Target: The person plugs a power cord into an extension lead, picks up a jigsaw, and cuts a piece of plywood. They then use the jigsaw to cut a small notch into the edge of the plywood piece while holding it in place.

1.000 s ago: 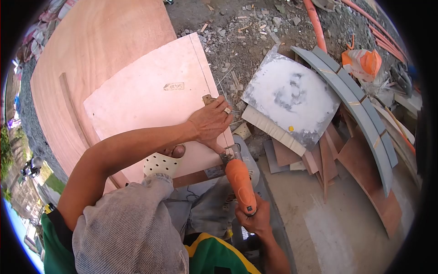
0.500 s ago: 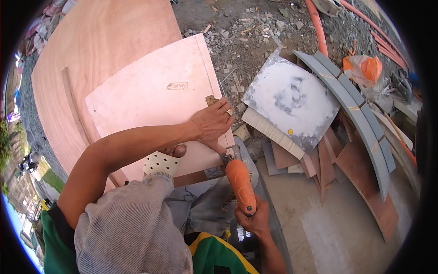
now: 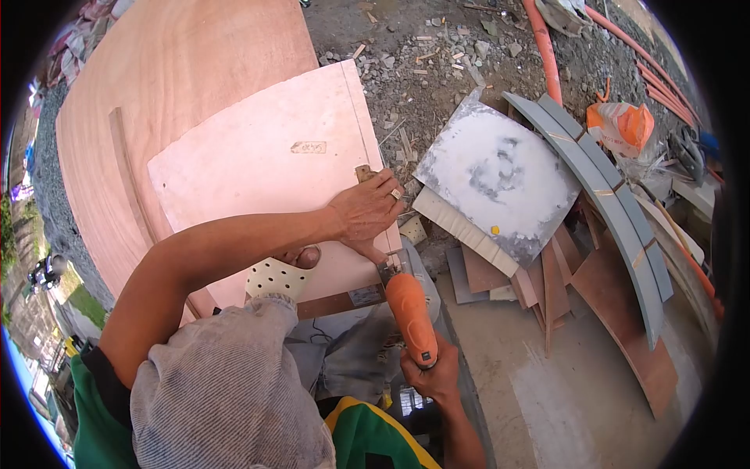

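Observation:
My left hand lies on the pale pink plywood panel, its fingers curled over the right edge and its thumb stretched toward me. A small brown piece shows just beyond the fingers. In my right hand is the rear end of an orange power saw, apparently a jigsaw. Its metal front meets the panel's near right corner, close to my left thumb; the blade is hidden. A pencil-like line runs along the panel's right side. A foot in a perforated cream clog rests at the panel's near edge.
A larger plywood sheet lies under the panel, with a thin wood strip on it. To the right are a white-smeared board, curved grey pieces, brown offcuts and an orange-white bag. Rubble ground lies beyond.
The view has shifted very slightly. Both hands, the saw and the panel keep nearly the same positions relative to one another.

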{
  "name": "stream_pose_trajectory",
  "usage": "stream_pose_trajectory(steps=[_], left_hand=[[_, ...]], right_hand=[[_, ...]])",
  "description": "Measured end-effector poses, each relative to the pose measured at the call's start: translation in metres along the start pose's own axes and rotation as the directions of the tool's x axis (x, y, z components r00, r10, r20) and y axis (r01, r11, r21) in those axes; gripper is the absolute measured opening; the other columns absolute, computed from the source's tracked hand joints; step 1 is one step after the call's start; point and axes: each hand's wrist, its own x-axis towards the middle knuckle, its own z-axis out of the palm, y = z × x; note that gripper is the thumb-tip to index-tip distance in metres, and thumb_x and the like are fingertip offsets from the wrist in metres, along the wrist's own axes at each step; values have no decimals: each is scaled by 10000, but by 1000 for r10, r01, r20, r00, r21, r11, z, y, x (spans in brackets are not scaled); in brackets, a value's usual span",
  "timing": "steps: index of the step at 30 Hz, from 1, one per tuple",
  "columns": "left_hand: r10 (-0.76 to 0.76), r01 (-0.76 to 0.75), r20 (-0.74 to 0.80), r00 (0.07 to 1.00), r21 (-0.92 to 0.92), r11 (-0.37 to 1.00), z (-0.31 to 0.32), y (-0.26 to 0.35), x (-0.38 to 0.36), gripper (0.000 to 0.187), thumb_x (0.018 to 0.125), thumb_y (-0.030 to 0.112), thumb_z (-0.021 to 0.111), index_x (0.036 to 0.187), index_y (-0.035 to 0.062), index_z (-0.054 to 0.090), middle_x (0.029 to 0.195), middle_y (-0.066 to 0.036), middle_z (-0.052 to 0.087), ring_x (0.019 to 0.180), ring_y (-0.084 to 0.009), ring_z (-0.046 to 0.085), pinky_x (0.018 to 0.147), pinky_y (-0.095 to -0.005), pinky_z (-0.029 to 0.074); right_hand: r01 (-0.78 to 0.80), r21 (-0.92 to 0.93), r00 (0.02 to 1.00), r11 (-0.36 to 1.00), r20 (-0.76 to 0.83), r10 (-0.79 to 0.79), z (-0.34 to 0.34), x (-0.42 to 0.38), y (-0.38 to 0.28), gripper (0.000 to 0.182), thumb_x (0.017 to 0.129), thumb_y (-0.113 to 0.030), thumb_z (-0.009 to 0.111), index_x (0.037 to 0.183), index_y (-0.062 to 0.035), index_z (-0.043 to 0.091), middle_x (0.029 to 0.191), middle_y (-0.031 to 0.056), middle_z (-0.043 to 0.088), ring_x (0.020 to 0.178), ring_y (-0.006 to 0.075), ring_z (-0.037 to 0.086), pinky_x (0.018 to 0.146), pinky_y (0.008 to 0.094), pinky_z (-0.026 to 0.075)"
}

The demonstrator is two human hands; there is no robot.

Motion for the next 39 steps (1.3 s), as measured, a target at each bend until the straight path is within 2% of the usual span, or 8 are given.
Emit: stream_pose_trajectory(steps=[8,11,17,25,29,34,36,39], left_hand=[[29,-29,-33,999,26,999,-5,-1,0,1031,704,822,576,1031,-154,624,1103,-269,643,1172,-387,493,1172,-495,236],[7,-6,78,997,-11,1000,-8,0,1,1006,689,796,619,1055,-140,628,1125,-266,660,1233,-397,490,1187,-499,240],[43,-37,-135,990,44,998,2,-2,-1,990,722,815,561,976,-140,629,994,-245,663,1158,-370,483,1152,-497,250],[30,-30,23,999,-12,999,-5,-2,1,950,709,758,630,1009,-143,635,1002,-234,688,1227,-388,478,1194,-494,225],[51,-50,-46,998,25,998,-2,-3,-1,966,734,794,573,964,-142,626,972,-240,664,1145,-366,489,1151,-501,255],[54,-53,40,998,-14,998,-5,-3,1,942,749,770,579,985,-141,629,1023,-257,660,1155,-377,484,1151,-506,249],[53,-53,-27,998,9,999,0,-3,0,920,744,754,596,981,-134,628,962,-228,667,1138,-368,486,1153,-502,248],[54,-51,-99,994,31,998,4,-3,-1,899,739,739,613,977,-128,629,908,-201,675,1130,-361,488,1160,-496,246]], right_hand=[[11,-12,1000,1000,2,-11,-1,1,-6,333,775,-179,759,1048,-7,674,828,137,727,767,248,747,739,335,565],[9,-7,1000,1000,6,-9,-1,2,-7,336,777,-176,755,1058,-8,677,844,139,732,776,245,748,744,334,566],[9,0,1000,1000,4,-9,-1,1,-4,332,778,-169,754,1057,-8,677,845,139,733,776,241,748,744,334,566],[17,-11,1000,1000,2,-17,0,2,-2,332,775,-165,757,1049,3,671,827,140,727,764,228,743,732,332,565],[16,-7,1000,1000,3,-16,-1,3,-2,333,769,-166,763,1041,3,670,821,143,727,762,232,746,730,333,566],[26,-9,1000,1000,7,-26,-1,3,0,328,765,-166,768,1031,-1,672,819,141,729,762,233,749,731,335,568],[64,33,998,997,-20,-64,1,4,-5,206,815,-126,711,958,3,636,724,52,616,665,107,574,647,298,501],[68,30,998,997,-9,-67,0,5,-5,211,816,-132,712,958,2,633,722,46,614,661,107,570,641,299,497]])
